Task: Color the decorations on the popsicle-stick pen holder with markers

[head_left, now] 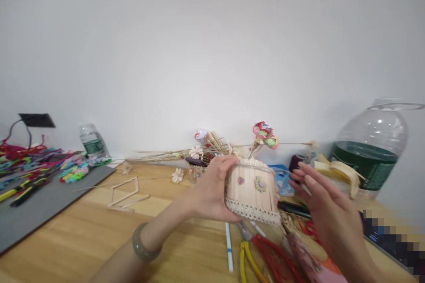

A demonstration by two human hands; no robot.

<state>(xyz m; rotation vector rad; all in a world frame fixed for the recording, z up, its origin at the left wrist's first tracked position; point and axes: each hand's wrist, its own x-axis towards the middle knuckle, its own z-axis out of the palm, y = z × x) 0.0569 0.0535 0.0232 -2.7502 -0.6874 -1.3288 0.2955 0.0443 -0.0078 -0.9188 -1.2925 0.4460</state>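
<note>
My left hand (212, 190) grips a small pot (251, 192) faced with pale wooden sticks, holding it above the table. Lace trim runs round its lower edge, and a flower and a heart ornament are stuck on its side. A paper flower bunch (264, 135) shows above the rim; whether it stands in the pot I cannot tell. To the right of the pot, my right hand (327, 208) is raised with its fingers stretched out, holding nothing. Below lie yellow-handled pliers (249, 261), red-handled pliers (274, 256) and a pink glue gun (303, 252).
A large plastic bottle (368, 146) and a peeled banana (343, 172) are at the right. Bent wooden sticks (124, 194) lie left of centre. On a grey mat (66, 203) are colourful pipe cleaners (29, 159); a small bottle (92, 141) stands by the wall.
</note>
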